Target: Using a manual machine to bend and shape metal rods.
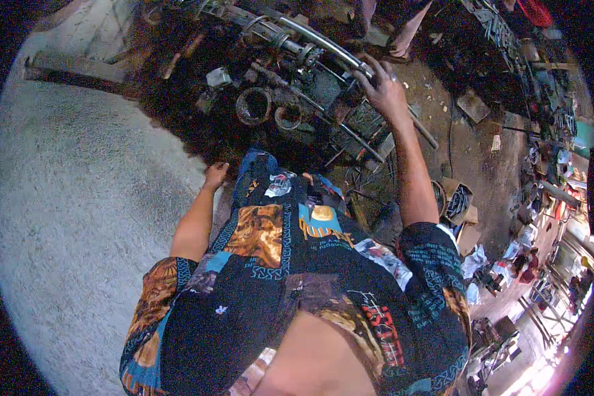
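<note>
- Though hard to judge for firmness, clasping the lower-right end of a shiny curved tube with the bent fingers of the right hand, at upper centre of the frame; probably to steady it along the dark metal rig.
- Resting the left hand loosely curled beside the patterned shirt, left of centre; cannot tell if holding anything; perhaps for balance.
- Crowded below the rig with metal rings, a pale block and a thin rod, likely hampering reach.
- Bounded at top by another person's leg.
</note>
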The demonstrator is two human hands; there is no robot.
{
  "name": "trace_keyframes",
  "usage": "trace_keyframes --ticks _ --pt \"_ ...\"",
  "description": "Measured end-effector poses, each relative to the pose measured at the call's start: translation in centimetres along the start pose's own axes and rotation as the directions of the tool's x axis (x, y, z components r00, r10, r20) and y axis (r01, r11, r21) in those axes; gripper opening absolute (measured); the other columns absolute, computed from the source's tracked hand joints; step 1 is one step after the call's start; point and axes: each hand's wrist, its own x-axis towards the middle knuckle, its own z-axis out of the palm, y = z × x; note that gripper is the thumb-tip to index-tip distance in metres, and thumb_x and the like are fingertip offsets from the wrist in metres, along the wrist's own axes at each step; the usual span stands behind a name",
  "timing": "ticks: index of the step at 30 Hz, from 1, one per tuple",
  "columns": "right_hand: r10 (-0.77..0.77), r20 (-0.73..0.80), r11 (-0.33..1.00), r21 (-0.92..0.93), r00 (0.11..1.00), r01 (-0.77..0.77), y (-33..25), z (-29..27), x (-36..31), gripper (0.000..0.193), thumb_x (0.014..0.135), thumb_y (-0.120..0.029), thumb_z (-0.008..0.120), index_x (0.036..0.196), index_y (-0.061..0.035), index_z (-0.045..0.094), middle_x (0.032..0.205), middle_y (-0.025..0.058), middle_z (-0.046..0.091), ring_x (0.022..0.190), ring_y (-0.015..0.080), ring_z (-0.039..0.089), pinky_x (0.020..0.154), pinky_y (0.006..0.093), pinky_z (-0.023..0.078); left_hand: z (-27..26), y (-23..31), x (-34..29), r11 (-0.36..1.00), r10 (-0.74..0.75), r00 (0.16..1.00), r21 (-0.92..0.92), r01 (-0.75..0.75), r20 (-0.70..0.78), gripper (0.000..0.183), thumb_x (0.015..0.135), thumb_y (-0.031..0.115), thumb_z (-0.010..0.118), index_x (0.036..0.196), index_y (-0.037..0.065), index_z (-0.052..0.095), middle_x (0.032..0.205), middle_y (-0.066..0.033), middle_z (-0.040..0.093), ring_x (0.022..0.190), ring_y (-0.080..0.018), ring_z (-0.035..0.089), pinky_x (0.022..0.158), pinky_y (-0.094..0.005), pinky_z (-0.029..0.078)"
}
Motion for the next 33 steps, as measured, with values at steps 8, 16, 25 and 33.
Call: trace_keyframes --ticks 8,16,25,33 --pt "-0.143 0.062 0.971 -0.183 0.988 0.152 2.5 3.8 0.6 0.044 0.086 -0.04 0.057 0.124 -0.0165 0.052 0.095 0.0218 0.063 0.078 0.0392 0.063 0.066 0.0497 0.051 -0.1 3.4 -3.9 0.998 0.065 0.996 -0.021 -0.067 -0.066 0.052 0.085 0.042 0.058 0.114 -0.001 0.06 0.112 -0.0223 0.062 0.107 -0.034 0.058 0.092 -0.0386 0.044" --pt "-0.097 0.128 0.994 -0.037 0.987 0.103 4.0 4.1 0.7 0.034 0.094 -0.036 0.048 0.108 -0.0063 0.057 0.098 0.0256 0.059 0.084 0.0457 0.059 0.069 0.0516 0.047 2.1 -1.9 -4.6 0.998 -0.006 0.999 -0.057 0.003 -0.044 0.048 0.086 0.039 0.056 0.113 0.0 0.061 0.107 -0.0217 0.064 0.104 -0.033 0.06 0.091 -0.0376 0.045" --pt "-0.117 0.269 0.993 0.031 0.956 0.113 4.9 2.9 0.5 0.036 0.094 -0.034 0.047 0.113 -0.0042 0.052 0.089 0.0291 0.06 0.083 0.0489 0.056 0.069 0.0519 0.045 1.5 -3.8 -4.6 0.975 -0.113 0.993 -0.191 0.114 0.018 0.051 0.088 0.039 0.055 0.115 -0.004 0.058 0.11 -0.022 0.062 0.106 -0.0324 0.059 0.094 -0.0364 0.043" --pt "-0.326 0.18 0.943 -0.002 0.928 0.332 6.6 5.2 0.9 0.038 0.088 -0.025 0.056 0.12 -0.0052 0.049 0.097 0.0253 0.061 0.085 0.0442 0.059 0.073 0.0485 0.048 2.1 -7.3 -4.1 0.967 -0.136 0.986 -0.204 0.153 0.091 0.047 0.088 0.037 0.056 0.113 -0.002 0.061 0.11 -0.0208 0.063 0.107 -0.0324 0.059 0.093 -0.0366 0.043"
